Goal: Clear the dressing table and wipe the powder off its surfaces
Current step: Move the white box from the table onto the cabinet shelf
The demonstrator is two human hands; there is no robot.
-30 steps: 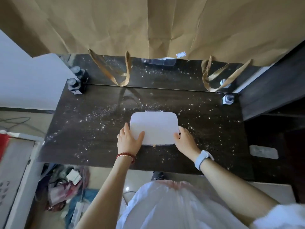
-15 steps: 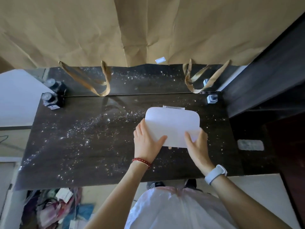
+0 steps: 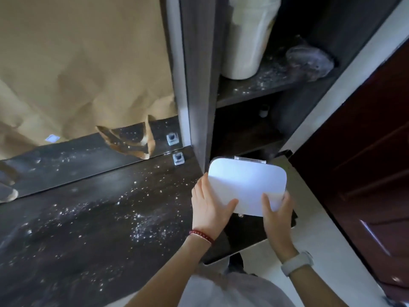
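Now the white case (image 3: 246, 185) is off the middle of the desk (image 3: 93, 229) — half a second ago it sat on the powdered top; it is carried to the right end, at the foot of the side cabinet (image 3: 199, 85); whether its underside clears the desk edge I cannot tell. Left hand (image 3: 209, 210) grips the case's near-left corner, thumb on the lid; right hand (image 3: 276, 214) grips the near-right corner, thumb on top, fingers underneath; both clamped on it. Clear latch faces away, toward the cabinet opening.

Meaning for the task: clearing step in progress, wiping not begun — powder specks spread across the whole dark top and show in the mirror strip (image 3: 77, 160) behind. A small square bottle (image 3: 178, 158) stands at the back right corner just beside the cabinet post, so the desk is not cleared yet.

Containers:
- case — shut, contents not visible;
- upper shelf (image 3: 254, 89) — holds a tall white container (image 3: 245, 41) and a crumpled clear plastic wrap or bag (image 3: 309, 60); also dusted with powder, so it likely needs wiping too;
- lower compartment (image 3: 243, 134) — dark, looks mostly free; a small pale thing at the back, too dim to identify.

Judgement: lower compartment is the likely drop spot for the case; tight entry past the post.
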